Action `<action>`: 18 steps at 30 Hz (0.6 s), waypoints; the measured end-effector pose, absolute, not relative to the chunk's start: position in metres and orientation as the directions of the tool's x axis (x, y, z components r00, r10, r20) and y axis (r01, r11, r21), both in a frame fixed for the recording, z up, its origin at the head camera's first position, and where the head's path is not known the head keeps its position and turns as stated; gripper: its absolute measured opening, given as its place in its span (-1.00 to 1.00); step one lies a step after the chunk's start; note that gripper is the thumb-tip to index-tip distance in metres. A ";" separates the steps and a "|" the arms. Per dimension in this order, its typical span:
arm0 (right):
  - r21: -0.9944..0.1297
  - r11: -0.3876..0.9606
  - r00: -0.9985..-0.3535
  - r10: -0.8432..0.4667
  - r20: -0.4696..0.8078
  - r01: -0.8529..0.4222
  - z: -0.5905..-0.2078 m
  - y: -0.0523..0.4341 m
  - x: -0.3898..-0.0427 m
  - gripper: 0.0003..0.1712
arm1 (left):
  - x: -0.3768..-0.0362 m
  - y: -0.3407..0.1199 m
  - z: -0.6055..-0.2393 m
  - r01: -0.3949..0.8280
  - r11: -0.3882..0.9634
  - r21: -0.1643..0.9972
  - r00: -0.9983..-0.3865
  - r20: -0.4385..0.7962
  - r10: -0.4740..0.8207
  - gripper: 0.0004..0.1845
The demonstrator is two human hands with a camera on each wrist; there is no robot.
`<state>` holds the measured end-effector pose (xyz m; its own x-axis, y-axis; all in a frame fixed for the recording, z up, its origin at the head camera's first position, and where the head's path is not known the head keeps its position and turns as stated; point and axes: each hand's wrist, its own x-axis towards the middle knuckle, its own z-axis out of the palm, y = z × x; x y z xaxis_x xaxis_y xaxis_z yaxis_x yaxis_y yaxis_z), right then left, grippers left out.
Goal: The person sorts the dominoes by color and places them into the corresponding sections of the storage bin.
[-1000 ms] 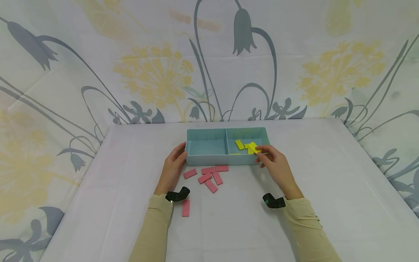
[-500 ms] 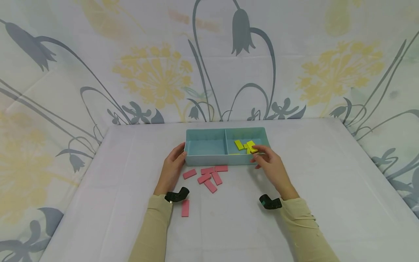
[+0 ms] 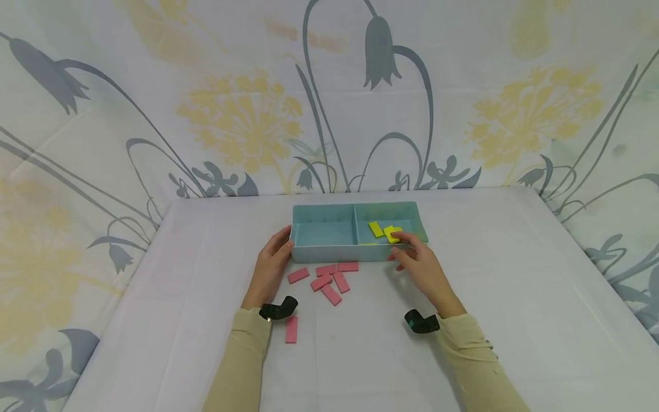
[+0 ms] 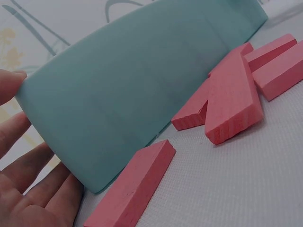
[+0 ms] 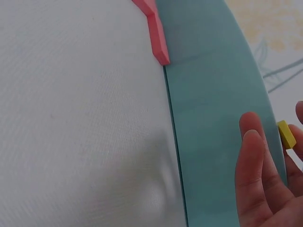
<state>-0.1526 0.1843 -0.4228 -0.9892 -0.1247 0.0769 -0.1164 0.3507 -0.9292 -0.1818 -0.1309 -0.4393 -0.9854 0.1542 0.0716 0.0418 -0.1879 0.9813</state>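
The left hand [image 3: 272, 264], fingers relaxed, braces the teal two-compartment plastic tray [image 3: 324, 252] at its 9 o'clock end. The right hand [image 3: 419, 267] hovers slack and empty at 4 o'clock. Risk: it could snag the rim, scattering the yellow flat blocks [image 3: 386, 232].

Head view looks forward and down over the whole table. Both wrist views sit low and close, sharing the teal tray's [image 3: 329, 252] front wall.
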 end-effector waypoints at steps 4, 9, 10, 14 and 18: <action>-0.931 0.348 -0.990 -0.128 0.066 -0.107 -0.420 0.183 -0.152 -0.53 | -0.181 -0.131 -0.437 0.038 -0.192 0.981 -0.985 0.069 0.156 -0.45; -0.933 0.347 -0.989 -0.139 0.056 -0.102 -0.419 0.184 -0.151 -0.52 | -0.182 -0.131 -0.438 0.041 -0.188 0.981 -0.985 0.071 0.160 -0.47; -0.932 0.348 -0.988 -0.142 0.055 -0.102 -0.419 0.185 -0.151 -0.51 | -0.182 -0.131 -0.438 0.044 -0.188 0.981 -0.984 0.075 0.161 -0.46; -0.926 0.364 -0.988 -0.151 0.045 -0.097 -0.420 0.185 -0.152 -0.49 | -0.181 -0.131 -0.438 0.047 -0.190 0.981 -0.984 0.079 0.162 -0.44; -0.925 0.370 -0.987 -0.155 0.034 -0.090 -0.420 0.185 -0.153 -0.47 | -0.183 -0.131 -0.441 0.049 -0.199 0.979 -0.985 0.080 0.156 -0.44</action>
